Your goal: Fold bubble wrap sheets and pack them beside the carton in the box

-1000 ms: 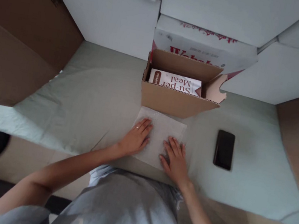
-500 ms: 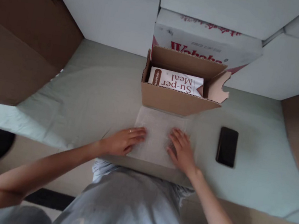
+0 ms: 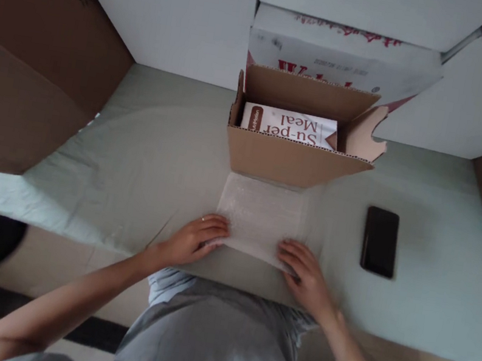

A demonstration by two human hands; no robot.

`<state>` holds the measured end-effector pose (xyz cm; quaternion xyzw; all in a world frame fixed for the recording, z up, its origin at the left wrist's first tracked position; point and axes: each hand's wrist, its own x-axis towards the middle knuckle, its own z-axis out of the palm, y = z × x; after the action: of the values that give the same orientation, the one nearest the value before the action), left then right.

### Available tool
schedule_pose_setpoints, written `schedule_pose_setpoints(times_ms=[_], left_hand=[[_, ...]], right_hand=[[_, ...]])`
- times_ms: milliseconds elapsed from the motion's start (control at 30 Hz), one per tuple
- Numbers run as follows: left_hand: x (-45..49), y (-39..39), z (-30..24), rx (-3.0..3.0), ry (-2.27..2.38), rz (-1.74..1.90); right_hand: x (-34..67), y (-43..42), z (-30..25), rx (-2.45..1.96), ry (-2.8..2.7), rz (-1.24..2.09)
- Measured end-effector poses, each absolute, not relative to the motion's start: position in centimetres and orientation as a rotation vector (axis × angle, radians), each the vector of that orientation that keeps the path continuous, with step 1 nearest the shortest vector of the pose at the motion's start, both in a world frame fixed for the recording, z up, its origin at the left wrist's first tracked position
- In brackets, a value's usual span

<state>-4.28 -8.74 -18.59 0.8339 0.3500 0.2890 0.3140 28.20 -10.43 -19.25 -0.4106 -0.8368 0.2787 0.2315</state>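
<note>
Hands lie apart and unclenched, the left hand (image 3: 191,240) flat on the near left corner and the right hand (image 3: 305,272) on the near right corner of a translucent white rectangular bubble-wrap sheet (image 3: 263,216). The sheet lies between them on pale green cloth (image 3: 149,147), its far edge touching an open brown cardboard box (image 3: 288,160) holding a white printed carton (image 3: 289,126). A black rectangular phone (image 3: 380,241) lies right of the right hand.

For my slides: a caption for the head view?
Left hand and right hand rest on the near edge of a bubble-wrap sheet before an open cardboard box; phone at right.
</note>
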Motion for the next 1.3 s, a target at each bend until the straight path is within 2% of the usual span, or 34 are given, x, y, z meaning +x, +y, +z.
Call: schedule_pose_setpoints(times_ms=[267,500,733,967,1200,1300], left_hand=[[-3.3,-9.1,-19.1,2.063,1.223,0.791],[-2.4,-9.0,-20.2,1.987,1.547,0.852],[-2.1,-8.8,-20.2,2.171,1.686,0.665],[-1.7,-8.2,-20.2,2.297,1.747,0.597],[-2.3,-8.7,-19.5,2.298,1.566,0.851],[-2.8,-8.7,-19.7,2.432,1.465,0.846]], right_hand=[[27.9,-9.4,-20.1,-1.420,-1.831,0.828],[27.0,-8.5,-19.7,-1.453,-1.906,0.626],[27.1,-8.2,-20.6,-1.559,-1.963,0.360],[27.1,-7.1,-20.3,-1.334,-2.230,0.234],[27.6,-7.0,-19.3,-1.206,-2.212,0.263],[27.7,-6.9,-19.7,-1.248,-2.227,0.307]])
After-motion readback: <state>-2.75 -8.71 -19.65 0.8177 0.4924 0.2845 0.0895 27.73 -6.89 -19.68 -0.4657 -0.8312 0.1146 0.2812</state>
